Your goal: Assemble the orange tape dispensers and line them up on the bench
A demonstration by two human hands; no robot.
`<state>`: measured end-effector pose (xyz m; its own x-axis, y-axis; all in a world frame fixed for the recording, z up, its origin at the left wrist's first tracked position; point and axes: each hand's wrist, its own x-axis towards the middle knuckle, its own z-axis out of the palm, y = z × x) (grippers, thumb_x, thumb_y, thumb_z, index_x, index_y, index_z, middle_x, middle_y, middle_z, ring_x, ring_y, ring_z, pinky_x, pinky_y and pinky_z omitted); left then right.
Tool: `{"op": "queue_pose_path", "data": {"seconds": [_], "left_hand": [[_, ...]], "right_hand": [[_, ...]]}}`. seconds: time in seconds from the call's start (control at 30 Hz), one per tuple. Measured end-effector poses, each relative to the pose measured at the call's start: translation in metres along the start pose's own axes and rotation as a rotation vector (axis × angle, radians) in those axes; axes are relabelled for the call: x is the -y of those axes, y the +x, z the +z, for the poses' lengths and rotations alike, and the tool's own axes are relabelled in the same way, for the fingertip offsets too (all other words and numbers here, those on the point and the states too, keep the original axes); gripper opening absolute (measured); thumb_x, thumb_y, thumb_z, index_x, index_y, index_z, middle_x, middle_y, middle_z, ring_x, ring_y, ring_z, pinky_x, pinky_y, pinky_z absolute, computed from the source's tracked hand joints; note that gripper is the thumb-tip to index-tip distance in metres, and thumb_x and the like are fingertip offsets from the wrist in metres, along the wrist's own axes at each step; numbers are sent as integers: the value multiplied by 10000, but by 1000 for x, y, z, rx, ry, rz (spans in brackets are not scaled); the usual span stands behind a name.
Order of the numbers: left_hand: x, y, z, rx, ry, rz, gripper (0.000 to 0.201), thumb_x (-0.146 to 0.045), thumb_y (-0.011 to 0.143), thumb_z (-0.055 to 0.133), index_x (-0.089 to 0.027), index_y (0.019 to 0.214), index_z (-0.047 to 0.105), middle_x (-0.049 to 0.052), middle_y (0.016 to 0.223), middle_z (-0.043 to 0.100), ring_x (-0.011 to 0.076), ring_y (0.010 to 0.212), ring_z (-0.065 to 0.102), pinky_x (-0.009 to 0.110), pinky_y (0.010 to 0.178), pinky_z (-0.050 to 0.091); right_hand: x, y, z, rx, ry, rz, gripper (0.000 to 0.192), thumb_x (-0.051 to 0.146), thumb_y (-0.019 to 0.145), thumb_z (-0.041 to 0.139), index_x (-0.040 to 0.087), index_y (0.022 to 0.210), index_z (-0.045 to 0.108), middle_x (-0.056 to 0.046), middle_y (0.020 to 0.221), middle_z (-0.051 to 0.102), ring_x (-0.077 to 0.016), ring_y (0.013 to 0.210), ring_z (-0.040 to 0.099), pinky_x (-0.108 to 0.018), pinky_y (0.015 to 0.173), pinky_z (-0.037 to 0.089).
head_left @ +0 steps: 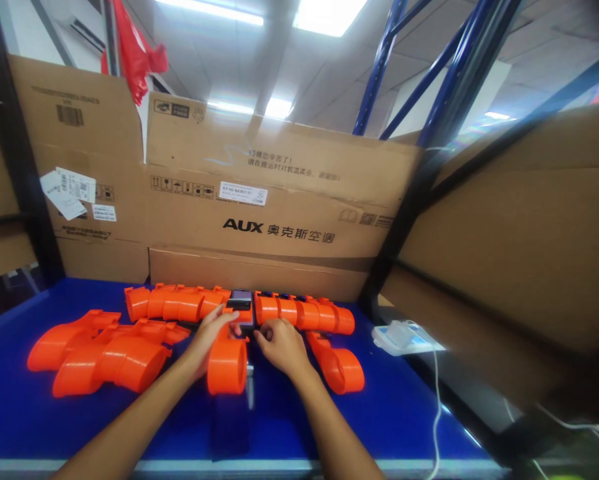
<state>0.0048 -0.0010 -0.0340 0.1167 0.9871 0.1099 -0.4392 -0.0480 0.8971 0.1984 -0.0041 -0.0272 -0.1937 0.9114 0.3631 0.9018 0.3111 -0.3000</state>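
Observation:
My left hand (213, 337) is closed around the upper part of an orange plastic piece with a wide ring (227, 368), held over the middle of the table. At its top, by my left fingertips, is a small black part (237, 304). My right hand (283, 343) is just to the right, its fingers curled together; whatever they hold is hidden. Between and behind the hands stands a dark device with a grey face (242, 295). Below the held piece are a silvery metal tool (250, 387) and a dark flat object (229, 427).
Rows of orange ring pieces lie behind the hands, left (179, 303) and right (304, 313). More orange pieces (109, 360) are heaped at left; another (347, 370) lies at right. A white power strip (404, 339) with a cable sits on the blue table (179, 440). Cardboard (279, 200) walls the back.

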Motion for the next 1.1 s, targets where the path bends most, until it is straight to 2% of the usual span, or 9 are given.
{"op": "queue_pose_path", "data": {"seconds": [0.2,0.33,0.47,0.6,0.7,0.77,0.87,1.0,1.1], "left_hand": [[2,1,-1,11,-11,-9,275,-359,711,759,-166,852,623,0,622,661,117,511,572,216,515,444],[1,0,1,-1,-8,-2,268,-345,695,770,-165,833,627,-3,620,654,121,517,577,221,520,455],[-1,-3,3,-11,0,15,246,-334,702,767,-162,810,628,6,622,656,122,531,584,215,523,449],[-4,-5,6,44,-27,30,251,-348,723,756,-152,829,640,21,645,663,118,539,580,218,545,454],[-6,-7,8,76,-12,63,274,-360,737,749,-146,872,645,26,649,666,122,550,586,224,566,463],[-6,-9,10,79,25,80,285,-376,750,741,-147,885,636,26,643,665,130,554,593,227,560,461],[-5,-11,11,82,107,74,338,-401,763,729,-149,964,625,19,642,666,131,531,588,225,532,449],[-3,-12,13,100,186,72,400,-419,766,723,-152,1040,606,12,640,665,130,516,581,217,507,437],[-2,-12,15,107,191,86,401,-428,756,729,-154,1020,603,12,635,663,136,527,587,215,504,435]], "right_hand": [[6,-5,12,101,-54,-57,319,528,807,655,216,856,703,-93,972,694,-256,934,611,-314,720,419],[9,-5,20,124,-17,-67,263,449,795,679,215,915,689,-99,1047,676,-258,988,596,-319,755,429],[9,-3,24,101,87,-85,214,382,781,695,216,909,654,-81,1000,685,-234,932,611,-292,717,426],[7,1,24,-3,350,-103,134,330,818,656,223,891,623,-45,886,695,-202,795,635,-269,656,441],[6,7,19,-196,635,-87,157,366,862,618,211,871,600,-38,825,681,-187,733,638,-266,627,473],[7,8,13,-296,808,-45,215,410,863,629,206,905,577,-24,799,658,-150,606,607,-243,533,462],[12,6,4,-337,1018,10,268,444,861,646,215,950,539,3,791,624,-99,474,545,-202,398,400],[23,0,-1,-381,1165,3,304,413,822,710,229,956,509,8,835,596,-113,540,611,-184,377,437],[30,-3,0,-377,1233,-3,324,383,819,720,239,971,473,18,844,594,-102,489,599,-188,352,435]]}}
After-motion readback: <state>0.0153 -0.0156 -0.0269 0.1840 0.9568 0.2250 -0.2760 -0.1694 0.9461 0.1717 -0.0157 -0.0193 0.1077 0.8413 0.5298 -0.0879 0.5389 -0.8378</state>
